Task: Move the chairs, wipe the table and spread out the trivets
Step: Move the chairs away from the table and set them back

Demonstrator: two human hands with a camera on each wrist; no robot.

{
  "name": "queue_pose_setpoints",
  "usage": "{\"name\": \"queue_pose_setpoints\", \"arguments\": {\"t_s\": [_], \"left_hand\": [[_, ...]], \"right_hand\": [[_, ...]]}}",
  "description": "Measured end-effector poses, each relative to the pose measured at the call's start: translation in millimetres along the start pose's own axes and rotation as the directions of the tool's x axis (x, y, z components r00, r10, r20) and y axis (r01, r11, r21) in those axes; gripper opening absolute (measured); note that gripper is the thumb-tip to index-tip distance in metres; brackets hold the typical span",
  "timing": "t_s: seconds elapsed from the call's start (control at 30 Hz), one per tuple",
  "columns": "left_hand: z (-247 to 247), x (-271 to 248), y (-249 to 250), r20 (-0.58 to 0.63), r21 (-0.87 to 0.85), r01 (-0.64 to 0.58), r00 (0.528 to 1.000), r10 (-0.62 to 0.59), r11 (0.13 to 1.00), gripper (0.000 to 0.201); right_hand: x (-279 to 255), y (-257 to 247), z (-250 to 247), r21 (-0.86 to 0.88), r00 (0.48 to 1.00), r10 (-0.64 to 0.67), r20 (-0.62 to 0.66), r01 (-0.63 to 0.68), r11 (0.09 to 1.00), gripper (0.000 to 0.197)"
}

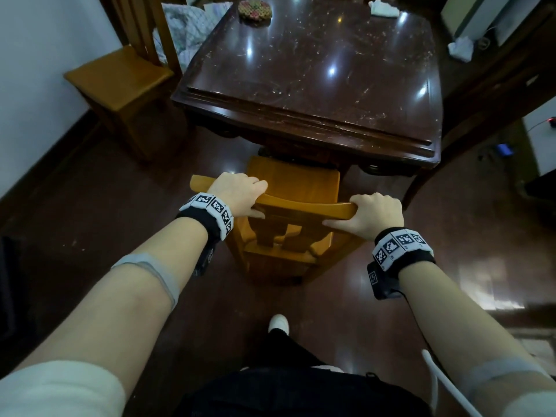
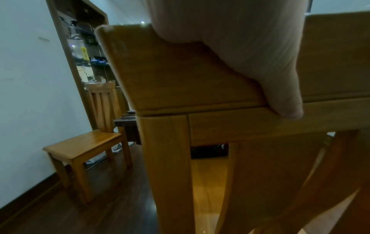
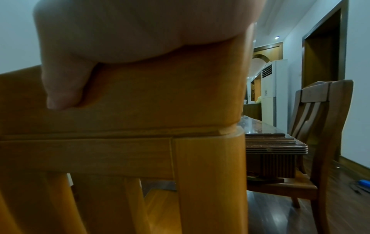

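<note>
Dark floor surrounds the table; left hand and right hand each clasp the chair top rail, 2 grips spaced apart for a balanced pull.

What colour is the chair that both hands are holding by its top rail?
The chair is light honey-yellow wood, paler than the dark reddish-brown table. The head view shows it best.

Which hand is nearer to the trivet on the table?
Left. The left hand grips the chair on the trivet's side; the right hand grips its other end, farther away.
</note>
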State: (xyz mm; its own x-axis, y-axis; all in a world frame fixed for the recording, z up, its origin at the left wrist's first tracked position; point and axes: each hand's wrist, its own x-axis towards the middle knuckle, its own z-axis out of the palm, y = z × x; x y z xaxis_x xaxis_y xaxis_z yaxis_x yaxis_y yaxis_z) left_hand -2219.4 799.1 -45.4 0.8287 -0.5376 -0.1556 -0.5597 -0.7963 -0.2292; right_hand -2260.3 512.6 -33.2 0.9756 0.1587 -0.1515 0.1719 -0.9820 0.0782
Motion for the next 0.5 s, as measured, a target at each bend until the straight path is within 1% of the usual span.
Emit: {"name": "queue_pose_setpoints", "arguments": {"t_s": [0.3, 0.5], "left_hand": [[-2, 57, -31, -0.023, 0.009, -0.01, 1.0, 0.01, 1.0, 0.046], [0, 73, -37, -0.036, -0.001, -0.031, 0.999, 0.031, 1.0, 0.046]], "right_hand": [[62, 16, -6, 0.006, 0.999, 0.047, 0.015, -0.047, 0.999, 0.069], [76, 24, -7, 0.005, 0.999, 0.054, 0.008, -0.054, 0.999, 0.065]]}}
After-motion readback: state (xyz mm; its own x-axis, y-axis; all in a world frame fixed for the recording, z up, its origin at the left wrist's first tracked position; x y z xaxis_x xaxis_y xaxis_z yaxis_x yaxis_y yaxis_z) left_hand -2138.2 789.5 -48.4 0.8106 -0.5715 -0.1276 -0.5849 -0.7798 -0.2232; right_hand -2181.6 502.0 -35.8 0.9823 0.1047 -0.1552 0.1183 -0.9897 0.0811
